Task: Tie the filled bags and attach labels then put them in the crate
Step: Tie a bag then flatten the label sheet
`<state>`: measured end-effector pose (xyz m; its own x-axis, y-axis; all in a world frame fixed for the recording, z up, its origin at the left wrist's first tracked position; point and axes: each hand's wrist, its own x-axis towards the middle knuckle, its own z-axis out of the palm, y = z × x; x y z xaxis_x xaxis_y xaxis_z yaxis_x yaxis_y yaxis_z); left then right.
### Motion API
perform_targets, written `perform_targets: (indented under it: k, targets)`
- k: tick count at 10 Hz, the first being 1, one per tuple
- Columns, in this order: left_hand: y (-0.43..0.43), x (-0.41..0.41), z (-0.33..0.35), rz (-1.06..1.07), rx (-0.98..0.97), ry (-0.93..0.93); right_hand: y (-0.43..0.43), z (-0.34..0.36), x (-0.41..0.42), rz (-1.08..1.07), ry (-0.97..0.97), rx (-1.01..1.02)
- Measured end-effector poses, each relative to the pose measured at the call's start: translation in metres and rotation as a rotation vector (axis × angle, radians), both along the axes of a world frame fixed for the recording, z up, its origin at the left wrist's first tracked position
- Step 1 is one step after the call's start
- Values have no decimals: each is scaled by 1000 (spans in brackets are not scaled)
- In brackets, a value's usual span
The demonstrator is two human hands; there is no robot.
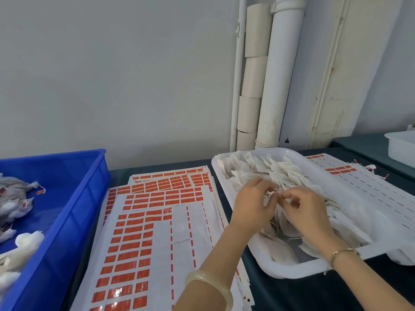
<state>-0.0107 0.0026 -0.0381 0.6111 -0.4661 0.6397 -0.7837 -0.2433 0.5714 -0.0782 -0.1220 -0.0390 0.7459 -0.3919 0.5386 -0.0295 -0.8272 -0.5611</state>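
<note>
At the left edge of the dark desk (292,295) stands a blue crate (74,209), and in it lie tied bags (15,196) with small orange labels on them, heaped at its left side. Just right of the crate, overlapping label sheets (134,232) run from near to far; orange labels fill their left and far parts, while the right strips are peeled white. Right of the sheets sits a white tray (289,269) heaped with pale bags (265,167). Both hands meet over the middle of this tray. The left hand (253,203), with a pale bangle (208,286) on its wrist, has its fingers (268,198) curled and pressed together at the tips, pinching the top of one bag (273,191). The right hand (307,209), with a thin gold bracelet (343,252) on its wrist, has its fingers (289,197) curled too and pinches the same bag just beside the left fingertips. Whether they grip cloth or string is too small to tell. This bag sits on top of the heap in the tray, well apart from the crate. Behind the tray, white pipes (278,75) run up the wall. Under the tray's right side lies another sheet (363,189), mostly peeled, with a few orange labels at its far end. At the far right edge stands a white tub (402,147).
</note>
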Motion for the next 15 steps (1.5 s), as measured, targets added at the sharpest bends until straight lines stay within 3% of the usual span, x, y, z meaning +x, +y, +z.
perform_targets:
  k: [3, 4, 6, 7, 9, 11, 12, 14, 15]
  targets:
    - [6, -3, 8, -18, 106, 123, 1, 17, -4, 101, -60, 365]
    - [22, 0, 13, -11, 73, 184, 12, 29, -7, 178, -123, 491]
    - [90, 3, 33, 23, -40, 287, 67, 56, -7, 345, -159, 555]
    - [129, -3, 41, -92, -184, 512, 103, 62, -2, 408, -151, 594]
    - [187, -10, 7, 110, -282, 927, 175, 22, 14, 511, -17, 676]
    - [203, 17, -51, 282, -400, 1182, 215, -46, 41, 357, 154, 917]
    - [201, 40, -66, 409, -504, 1322, 215, -62, 57, 286, 143, 942]
    - [203, 57, -67, 494, -558, 1357, 200, -79, 75, 283, 184, 822]
    - [205, 43, -61, 459, -558, 1244, 198, -82, 80, 349, 194, 810]
